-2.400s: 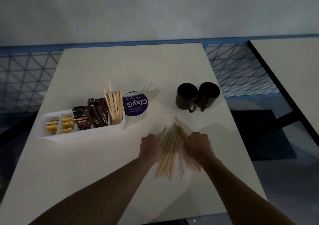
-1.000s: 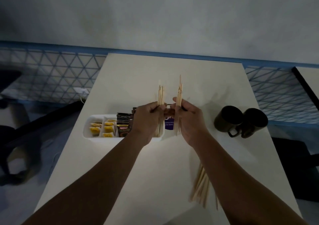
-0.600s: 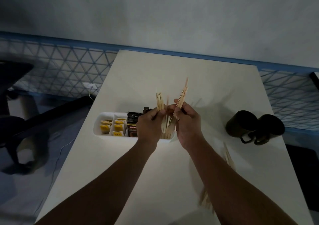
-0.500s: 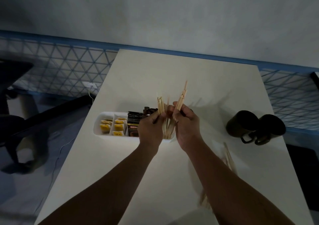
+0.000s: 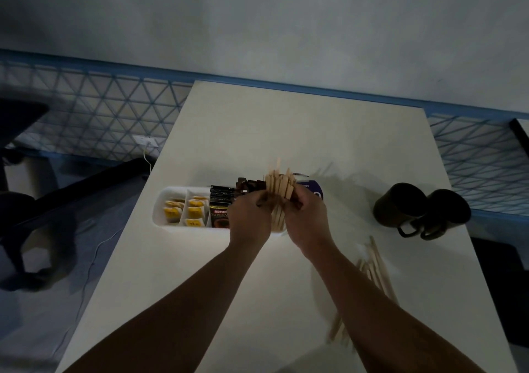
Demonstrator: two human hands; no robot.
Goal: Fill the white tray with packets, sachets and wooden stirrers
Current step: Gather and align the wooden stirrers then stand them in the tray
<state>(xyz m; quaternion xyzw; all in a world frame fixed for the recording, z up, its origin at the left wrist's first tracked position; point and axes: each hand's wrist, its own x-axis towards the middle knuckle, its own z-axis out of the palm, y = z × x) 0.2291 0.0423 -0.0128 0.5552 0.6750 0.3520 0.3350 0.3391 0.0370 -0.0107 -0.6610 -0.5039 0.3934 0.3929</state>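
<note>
L hand (image 5: 248, 215) & R hand (image 5: 307, 218) both clasp the wooden stirrers (image 5: 279, 189), upright at the right end of the white tray (image 5: 159, 210). Best to seat the ends down evenly w/o knocking the sachets (image 5: 221, 201). Loose stirrers (image 5: 378, 269) lie near-right.

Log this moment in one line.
phase: stirrers into tray | left hand: grips stirrers | right hand: grips stirrers | tray: sachets, packets inside | table: loose stirrers

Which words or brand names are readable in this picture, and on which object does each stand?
"KOPI", "SUPREM", both cut short: dark brown sachet in the white plastic tray.
Yellow packets: print too blurred.
Round purple label: mostly hidden, unreadable.
</note>
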